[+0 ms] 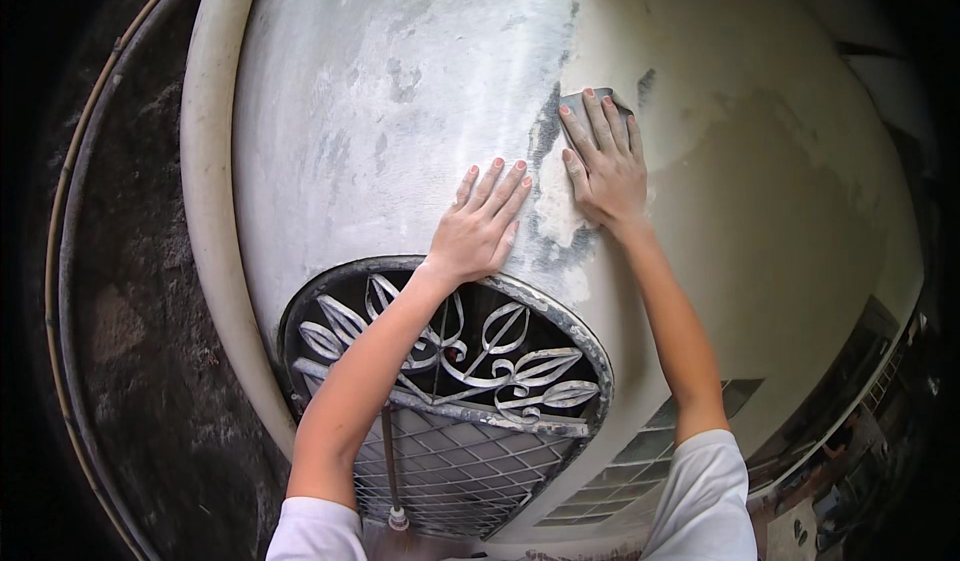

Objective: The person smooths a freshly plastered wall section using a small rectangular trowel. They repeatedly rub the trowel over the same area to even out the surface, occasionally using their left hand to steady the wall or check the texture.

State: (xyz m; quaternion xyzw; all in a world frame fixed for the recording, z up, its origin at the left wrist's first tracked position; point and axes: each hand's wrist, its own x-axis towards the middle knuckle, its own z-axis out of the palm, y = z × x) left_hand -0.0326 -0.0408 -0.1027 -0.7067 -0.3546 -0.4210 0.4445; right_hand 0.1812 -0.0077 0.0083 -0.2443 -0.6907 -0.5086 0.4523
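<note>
Both my arms reach up to a whitish plastered wall (pixel 350 131) with worn grey patches. My right hand (pixel 610 181) presses a dark grey sheet of sandpaper (pixel 575 101) against the wall beside a corner edge. Its fingers lie over the sheet and hide most of it. Lower and to the left, my left hand (pixel 477 229) rests flat on the wall, fingers stretched and holding nothing. Pale dust coats the fingers of both hands. Between them run a dark grey strip (pixel 546 126) and a rough white patch (pixel 556 206).
Below my left hand is an arched opening with a white leaf-shaped metal grille (pixel 505 361) and lattice. A long-handled brush (pixel 389 461) stands before the lattice. A thick pale pipe (pixel 210 151) and thinner ones run down the left. A slatted window (pixel 640 451) sits lower right.
</note>
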